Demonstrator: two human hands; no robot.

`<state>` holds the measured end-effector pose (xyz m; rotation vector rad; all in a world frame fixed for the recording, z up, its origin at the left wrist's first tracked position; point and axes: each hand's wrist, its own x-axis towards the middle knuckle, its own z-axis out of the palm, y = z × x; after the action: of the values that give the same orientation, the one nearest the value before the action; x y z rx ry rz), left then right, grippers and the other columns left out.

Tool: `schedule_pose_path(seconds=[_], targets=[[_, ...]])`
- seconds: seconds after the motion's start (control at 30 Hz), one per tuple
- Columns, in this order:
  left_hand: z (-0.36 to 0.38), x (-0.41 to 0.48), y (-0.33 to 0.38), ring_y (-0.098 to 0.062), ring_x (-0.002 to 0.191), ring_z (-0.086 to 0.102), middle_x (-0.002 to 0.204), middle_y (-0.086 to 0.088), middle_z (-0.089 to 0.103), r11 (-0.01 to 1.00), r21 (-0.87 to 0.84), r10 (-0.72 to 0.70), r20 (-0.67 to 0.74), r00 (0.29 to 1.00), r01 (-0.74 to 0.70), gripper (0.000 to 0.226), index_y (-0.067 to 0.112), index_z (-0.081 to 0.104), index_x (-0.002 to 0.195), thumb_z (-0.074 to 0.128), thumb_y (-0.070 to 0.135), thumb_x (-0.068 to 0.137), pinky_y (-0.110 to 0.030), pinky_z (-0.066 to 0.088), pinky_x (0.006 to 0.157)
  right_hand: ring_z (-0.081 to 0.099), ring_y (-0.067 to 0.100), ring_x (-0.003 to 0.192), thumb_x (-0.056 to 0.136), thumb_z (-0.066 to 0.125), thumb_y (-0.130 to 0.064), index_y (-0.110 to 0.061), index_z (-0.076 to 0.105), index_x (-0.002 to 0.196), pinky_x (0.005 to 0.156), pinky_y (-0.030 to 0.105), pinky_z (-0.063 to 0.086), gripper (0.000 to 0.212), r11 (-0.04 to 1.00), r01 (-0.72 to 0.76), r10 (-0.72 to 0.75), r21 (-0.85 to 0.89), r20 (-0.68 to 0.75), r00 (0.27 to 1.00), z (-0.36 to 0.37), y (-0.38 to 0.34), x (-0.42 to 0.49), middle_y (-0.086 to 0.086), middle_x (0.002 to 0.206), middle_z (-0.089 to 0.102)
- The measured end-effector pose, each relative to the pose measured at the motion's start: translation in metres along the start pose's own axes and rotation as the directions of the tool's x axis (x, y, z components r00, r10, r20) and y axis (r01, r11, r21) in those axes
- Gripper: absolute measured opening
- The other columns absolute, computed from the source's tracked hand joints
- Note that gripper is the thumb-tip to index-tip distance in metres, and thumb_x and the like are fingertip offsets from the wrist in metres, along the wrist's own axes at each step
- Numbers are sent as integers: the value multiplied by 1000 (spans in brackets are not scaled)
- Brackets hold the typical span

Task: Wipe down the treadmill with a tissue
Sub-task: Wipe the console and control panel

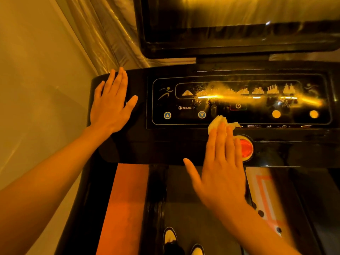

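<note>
Along the panel's lower edge: a crumpled white tissue (218, 121) lies pressed against the treadmill console (143, 144), just right of the down-arrow button (201, 114); its bunched top shows beyond the fingertips.
Right hand (222, 166): flat, with the fingers straight and close together and the thumb spread wide to the left. The fingertips press on the tissue and no finger curls round it. The hand's outline is slightly blurred.
Left hand (112, 105): flat and spread, palm down on the console's bare left end, holding nothing, well apart from the tissue.
Control panel (257, 116): glossy black, with a row of bar-graph symbols, a running-figure symbol, an INCLINE label, an up-arrow button (167, 115) and two round yellow buttons at the right. Streaks of glare cross it.
Red stop button (246, 149): below the panel, partly covered by the right hand's little-finger side.
Screen (230, 24): dark, mounted above the console.
Belt (193, 208): dark, with an orange side rail (125, 199) on its left.
Shoes (170, 237): two toes, standing on the belt at the bottom edge.
Left background: a pale wall (36, 89) and a shiny curtain (103, 34).
</note>
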<state>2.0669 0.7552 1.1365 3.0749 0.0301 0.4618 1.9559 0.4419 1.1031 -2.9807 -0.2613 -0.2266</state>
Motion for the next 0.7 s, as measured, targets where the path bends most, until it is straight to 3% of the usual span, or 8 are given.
schedule_pose_path(seconds=[0.07,0.13,0.23,0.37,0.7], targets=[[-1,0,-1,-22,160,-2,174,-5,5,1000,-1,-1,11,1000,1,77,15,3,166,15,57,103,-51,11,128,-11,40,158,97,24,-77,0,-5,163,129,55,8,105,996,-55,57,74,-27,998,4,-33,6,24,170,-12],[-2,-1,-2,-21,160,-3,174,-5,3,1000,8,4,17,1000,-4,77,15,2,166,15,56,102,-50,11,128,-12,38,158,98,25,-77,0,-5,163,130,53,7,104,989,16,-9,150,-44,999,6,-55,10,23,170,-12],[0,1,-3,-21,160,-3,174,-4,2,1000,15,16,25,1000,-16,75,16,1,166,17,53,102,-49,12,128,-10,35,159,100,21,-75,-2,-4,164,130,51,5,100,993,98,-95,66,-42,995,7,-39,4,21,171,-9],[1,2,-5,-22,160,-1,174,-5,3,1000,12,12,13,1000,-13,75,16,2,166,18,51,101,-50,14,128,-3,40,159,100,20,-73,1,-1,163,130,51,0,100,999,-36,35,-12,-53,998,-1,-1,8,26,170,-3],[-4,1,-1,-22,160,-1,174,-2,1,1000,9,7,32,999,-7,77,17,4,166,17,54,100,-50,16,127,-7,39,159,100,19,-74,1,0,163,130,53,3,100,999,18,-15,38,-75,997,5,-17,16,25,170,-6]])
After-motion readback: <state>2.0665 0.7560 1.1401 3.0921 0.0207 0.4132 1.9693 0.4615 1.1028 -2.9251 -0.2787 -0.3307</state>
